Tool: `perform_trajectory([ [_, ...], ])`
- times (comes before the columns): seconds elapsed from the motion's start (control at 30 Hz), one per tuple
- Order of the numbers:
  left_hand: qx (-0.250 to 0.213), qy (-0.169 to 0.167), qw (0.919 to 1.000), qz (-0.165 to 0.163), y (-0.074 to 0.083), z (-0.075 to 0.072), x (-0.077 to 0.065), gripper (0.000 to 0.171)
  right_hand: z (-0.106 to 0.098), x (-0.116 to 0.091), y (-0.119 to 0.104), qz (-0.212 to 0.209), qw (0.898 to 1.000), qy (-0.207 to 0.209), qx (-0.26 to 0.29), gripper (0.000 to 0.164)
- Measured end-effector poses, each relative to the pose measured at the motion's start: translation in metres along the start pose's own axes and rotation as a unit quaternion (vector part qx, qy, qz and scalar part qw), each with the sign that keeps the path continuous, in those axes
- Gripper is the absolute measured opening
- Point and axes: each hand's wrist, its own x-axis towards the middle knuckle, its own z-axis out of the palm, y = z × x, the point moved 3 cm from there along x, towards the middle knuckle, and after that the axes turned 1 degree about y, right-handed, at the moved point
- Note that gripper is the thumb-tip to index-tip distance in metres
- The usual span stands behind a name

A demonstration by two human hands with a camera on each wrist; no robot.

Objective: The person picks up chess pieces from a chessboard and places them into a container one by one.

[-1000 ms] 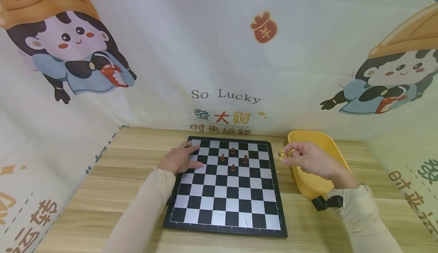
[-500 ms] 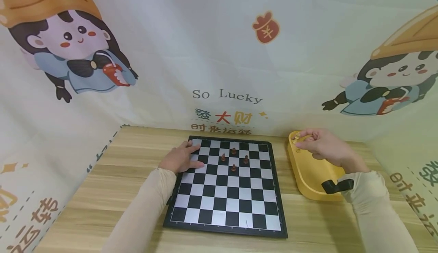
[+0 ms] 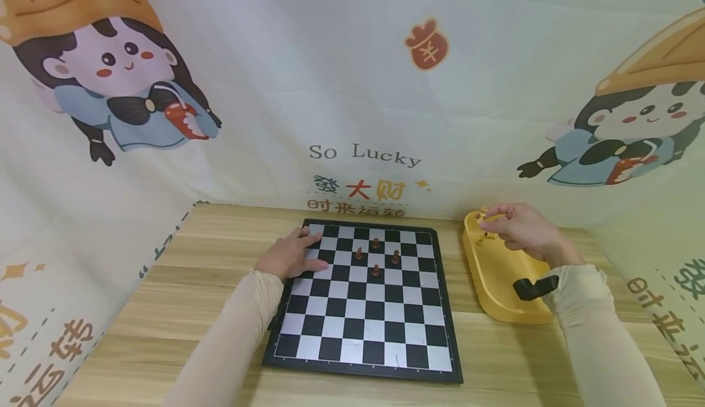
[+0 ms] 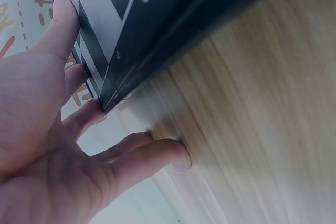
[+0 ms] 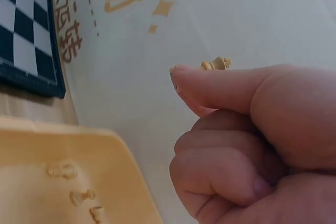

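A black-and-white chessboard (image 3: 363, 327) bears several reddish-brown chess pieces (image 3: 376, 270) in its far half. My left hand (image 3: 286, 254) rests at its left edge with fingers spread, the thumb on the squares; in the left wrist view some fingertips (image 4: 181, 161) touch the wooden table. Over the far-left corner of a yellow tray (image 3: 501, 275), my right hand (image 3: 525, 229) pinches a pale yellow chess piece (image 5: 216, 64) between thumb and forefinger. The thumb hides its lower part. Similar yellow chess pieces (image 5: 82, 196) lie in the tray below.
The wooden table (image 3: 193, 260) meets a white printed cloth (image 3: 264, 119) behind the board and tray. A strip of table separates the board's right edge from the tray. A black wrist device (image 3: 534, 287) hangs over the tray's near end.
My right hand has carried the yellow chess piece from the gap beside the board rightward over the tray, then shifted slightly farther back. My left hand and the brown pieces have stayed put.
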Motion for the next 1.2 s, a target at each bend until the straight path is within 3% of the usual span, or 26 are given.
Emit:
perform_trajectory([
  [0.2, 0.006, -0.003, 1.0000, -0.005, 0.000, -0.001, 0.000, 0.082, -0.004, 0.007, 0.012, 0.018, 1.000, 0.005, 0.005, 0.050],
  [0.67, 0.004, -0.004, 0.9999, -0.008, -0.002, -0.003, 0.001, 0.083, -0.005, 0.025, 0.046, 0.038, 0.999, 0.022, 0.031, 0.039],
  [0.97, -0.004, -0.006, 0.9999, -0.014, 0.000, -0.001, -0.001, 0.083, -0.002, 0.027, 0.056, 0.052, 0.998, 0.036, 0.021, 0.050],
  [1.2, -0.004, -0.001, 0.9999, -0.012, 0.000, -0.001, -0.002, 0.081, 0.001, 0.030, 0.058, 0.050, 0.997, 0.040, 0.031, 0.047],
])
